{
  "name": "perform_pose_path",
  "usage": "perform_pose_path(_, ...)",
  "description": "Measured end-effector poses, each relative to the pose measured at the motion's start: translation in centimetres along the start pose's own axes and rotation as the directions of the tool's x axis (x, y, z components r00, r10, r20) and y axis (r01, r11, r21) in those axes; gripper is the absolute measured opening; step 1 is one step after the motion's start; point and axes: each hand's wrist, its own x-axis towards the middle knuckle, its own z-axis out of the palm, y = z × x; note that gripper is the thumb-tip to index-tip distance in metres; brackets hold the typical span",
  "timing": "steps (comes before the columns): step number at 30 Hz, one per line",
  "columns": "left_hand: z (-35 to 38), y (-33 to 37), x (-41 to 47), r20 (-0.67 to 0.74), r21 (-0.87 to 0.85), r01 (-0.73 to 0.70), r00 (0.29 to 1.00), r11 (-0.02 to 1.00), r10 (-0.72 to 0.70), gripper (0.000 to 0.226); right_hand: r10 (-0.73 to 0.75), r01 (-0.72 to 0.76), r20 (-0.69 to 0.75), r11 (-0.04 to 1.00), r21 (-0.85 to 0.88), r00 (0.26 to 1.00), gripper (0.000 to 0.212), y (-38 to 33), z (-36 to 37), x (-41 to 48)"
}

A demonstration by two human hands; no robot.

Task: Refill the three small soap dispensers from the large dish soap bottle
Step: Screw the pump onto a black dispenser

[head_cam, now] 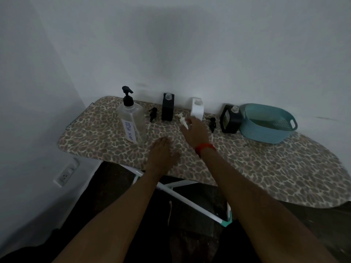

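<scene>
Clear soap bottle (131,120), black pump (127,95), upright

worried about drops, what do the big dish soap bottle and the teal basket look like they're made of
Large dish soap bottle: likely clear plastic with a glossy finish; you can see straight through its wall. Teal basket: seemingly moulded plastic, fairly matte, with a perforated wall and a cut-out handle.

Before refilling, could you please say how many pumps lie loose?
3: first black pump beside the large bottle; white pump at the right hand; second black pump further right.
</scene>
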Motion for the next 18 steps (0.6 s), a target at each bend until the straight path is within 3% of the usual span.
perform_pose_path(5, 0.8, -0.8, 0.4, -0.026, -0.048, -0.004, 1.0, 0.999, 0.002, 0.082, -0.014, 0.019, 0.08, 0.998, -0.06, 0.997, 0.059, -4.5, 3.1, 8.8)
perform_pose_path(13, 1.0, -1.0, 0.5, -0.052, -0.061, -0.018, 0.999, 0.998, 0.015, 0.078, 0.11, -0.104, 0.042, 0.987, -0.126, 0.993, 0.058, -5.3, 7.4, 14.0)
perform_pose_path(18, 0.8, -0.9, 0.5, -0.077, -0.088, -0.025, 0.997, 0.996, 0.018, 0.079, 0.077, -0.074, 0.012, 0.986, -0.15, 0.997, 0.06, -4.8, 6.4, 13.2)
